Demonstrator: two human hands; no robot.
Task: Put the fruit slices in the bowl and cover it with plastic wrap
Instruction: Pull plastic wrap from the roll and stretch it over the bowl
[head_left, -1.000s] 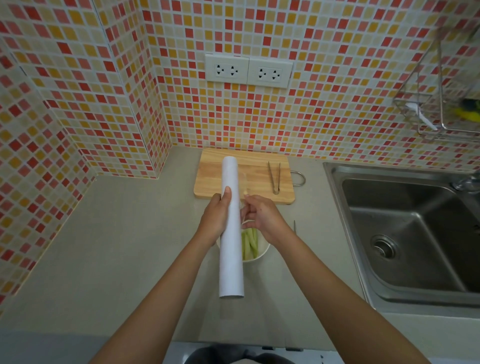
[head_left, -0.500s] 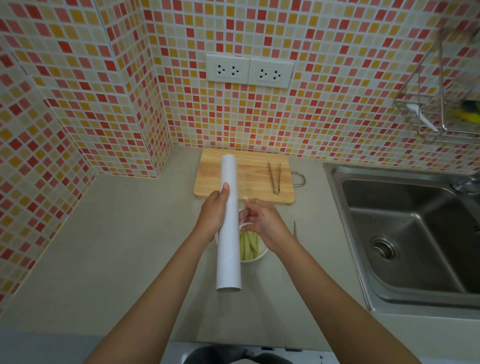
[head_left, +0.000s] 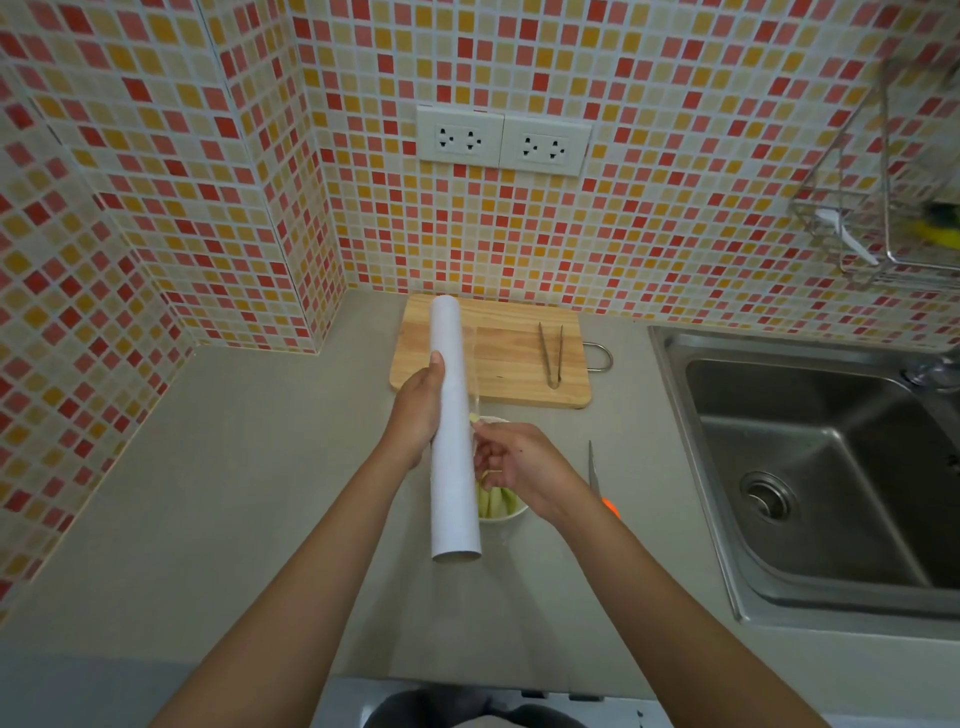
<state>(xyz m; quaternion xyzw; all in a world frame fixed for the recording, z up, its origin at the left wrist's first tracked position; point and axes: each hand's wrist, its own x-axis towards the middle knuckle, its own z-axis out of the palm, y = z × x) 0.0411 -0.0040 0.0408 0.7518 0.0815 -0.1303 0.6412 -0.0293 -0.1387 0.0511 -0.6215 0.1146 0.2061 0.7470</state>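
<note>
Head view: unlabelled white roll (head_left: 453, 431)

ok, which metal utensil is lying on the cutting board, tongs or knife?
The tongs lie on the cutting board; the orange-handled knife lies on the counter beside the bowl.

Tongs (head_left: 550, 353) on cutting board (head_left: 514, 374); sink (head_left: 810, 467) beside.

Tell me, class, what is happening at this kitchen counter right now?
A person holds a roll of plastic wrap in the left hand above a bowl of green fruit slices. The right hand pinches at the film's edge beside the roll. The bowl is not yet covered. Tongs lie on the board behind.
</note>
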